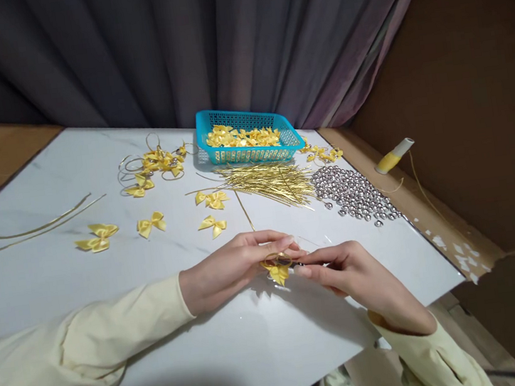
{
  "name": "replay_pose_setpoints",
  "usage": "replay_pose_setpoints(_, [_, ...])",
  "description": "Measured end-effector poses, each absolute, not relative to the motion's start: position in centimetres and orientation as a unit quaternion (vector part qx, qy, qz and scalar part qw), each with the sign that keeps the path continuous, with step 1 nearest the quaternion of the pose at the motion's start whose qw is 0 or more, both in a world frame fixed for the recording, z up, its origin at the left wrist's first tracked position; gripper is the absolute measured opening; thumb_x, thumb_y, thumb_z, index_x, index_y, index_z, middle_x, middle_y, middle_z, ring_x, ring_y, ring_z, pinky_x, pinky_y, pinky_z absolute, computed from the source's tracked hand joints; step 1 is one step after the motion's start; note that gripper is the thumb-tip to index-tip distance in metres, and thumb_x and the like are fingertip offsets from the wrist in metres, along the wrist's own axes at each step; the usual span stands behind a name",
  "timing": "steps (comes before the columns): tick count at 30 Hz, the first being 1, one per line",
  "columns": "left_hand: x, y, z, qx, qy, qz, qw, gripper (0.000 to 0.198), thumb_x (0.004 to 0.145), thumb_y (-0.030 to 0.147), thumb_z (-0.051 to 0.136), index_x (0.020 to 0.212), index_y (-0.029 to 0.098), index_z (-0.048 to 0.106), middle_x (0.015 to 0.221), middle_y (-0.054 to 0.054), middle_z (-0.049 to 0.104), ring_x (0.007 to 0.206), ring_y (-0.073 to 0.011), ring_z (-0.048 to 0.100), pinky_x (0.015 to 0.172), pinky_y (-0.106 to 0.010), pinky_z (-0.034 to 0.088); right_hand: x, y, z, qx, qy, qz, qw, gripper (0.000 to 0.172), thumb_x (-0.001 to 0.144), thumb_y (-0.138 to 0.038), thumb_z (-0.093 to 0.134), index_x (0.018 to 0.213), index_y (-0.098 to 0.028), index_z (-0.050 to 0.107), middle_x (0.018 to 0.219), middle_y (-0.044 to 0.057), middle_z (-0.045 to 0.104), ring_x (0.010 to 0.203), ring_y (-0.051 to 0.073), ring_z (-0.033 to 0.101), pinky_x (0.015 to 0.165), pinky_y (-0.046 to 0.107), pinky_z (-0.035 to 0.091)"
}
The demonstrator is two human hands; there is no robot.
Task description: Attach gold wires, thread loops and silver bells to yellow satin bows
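Observation:
My left hand point(236, 265) and my right hand point(351, 272) meet over the white table point(106, 270), near its front edge. Between their fingertips they pinch a small yellow ribbon bow point(278, 272) with a thin gold cord loop on it. The left fingers close over the bow from above. The right fingers pinch at the loop from the right. Both arms wear pale cream sleeves.
A blue basket point(252, 152) of yellow bows stands at the back. In front of it lie a pile of gold cords point(275, 181) and a heap of silver beads point(355, 193). Loose bows point(97, 236) and finished looped bows point(154, 165) lie left. A glue tube point(394, 156) rests right.

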State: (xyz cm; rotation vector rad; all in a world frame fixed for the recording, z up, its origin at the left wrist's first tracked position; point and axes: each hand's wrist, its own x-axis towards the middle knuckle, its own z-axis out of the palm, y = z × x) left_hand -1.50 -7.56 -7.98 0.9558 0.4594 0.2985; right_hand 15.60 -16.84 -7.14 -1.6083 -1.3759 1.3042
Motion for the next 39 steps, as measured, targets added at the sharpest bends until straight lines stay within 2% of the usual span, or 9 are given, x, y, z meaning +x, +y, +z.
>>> replay_pose_setpoints(9, [-1.46,-7.49,-8.13,0.473,0.213,0.135,0.844,0.018,0.081,0.031,0.06,0.083,0.014,0.068,0.097,-0.008,0.068,0.093,-0.0193,0.058,0.081,-0.026,0.042,15.49,-16.83,-7.59,-0.614,-0.509,0.502,0.333,0.038,0.075,-0.046,0.061,0.097,-0.017,0.072,0.047,-0.005,0.035,0.047,0.007,0.024,0.042,0.022,0.019])
replay_pose_setpoints(19, [-1.52,-7.38,-7.99,0.478,0.203,0.132,0.844,0.021,0.083,0.029,0.058,0.091,0.014,0.07,0.094,-0.008,0.068,0.088,-0.0179,0.058,0.078,-0.025,0.042,15.5,-16.52,-7.66,-0.625,-0.53,0.471,0.328,0.038,0.072,-0.044,0.065,0.101,-0.021,0.07,0.047,-0.003,0.049,0.046,0.008,0.028,0.041,0.021,0.026])
replay_pose_setpoints(24, [-1.49,-7.37,-8.1,0.468,0.205,0.131,0.85,0.02,0.082,0.029,0.059,0.089,0.014,0.07,0.094,-0.007,0.068,0.087,-0.0172,0.058,0.076,-0.024,0.042,15.3,-16.47,-7.52,-0.625,-0.533,0.472,0.321,0.04,0.072,-0.047,0.063,0.101,-0.02,0.07,0.047,-0.004,0.047,0.047,0.007,0.025,0.042,0.021,0.025])
replay_pose_setpoints(32, [-1.38,-7.47,-8.01,0.432,0.235,0.141,0.86,0.016,0.08,0.028,0.062,0.078,0.014,0.068,0.077,-0.002,0.064,0.072,-0.0122,0.055,0.068,-0.022,0.04,14.89,-16.36,-7.64,-0.617,-0.533,0.475,0.332,0.037,0.075,-0.043,0.063,0.104,-0.02,0.069,0.049,-0.006,0.036,0.047,0.006,0.024,0.041,0.02,0.021])
replay_pose_setpoints(39, [-1.45,-7.57,-7.94,0.429,0.259,0.14,0.854,0.018,0.082,0.029,0.06,0.081,0.013,0.067,0.083,-0.004,0.065,0.077,-0.013,0.056,0.069,-0.023,0.039,14.61,-16.27,-7.99,-0.599,-0.519,0.497,0.353,0.035,0.077,-0.041,0.062,0.103,-0.019,0.069,0.049,-0.006,0.034,0.046,0.005,0.024,0.041,0.02,0.019])
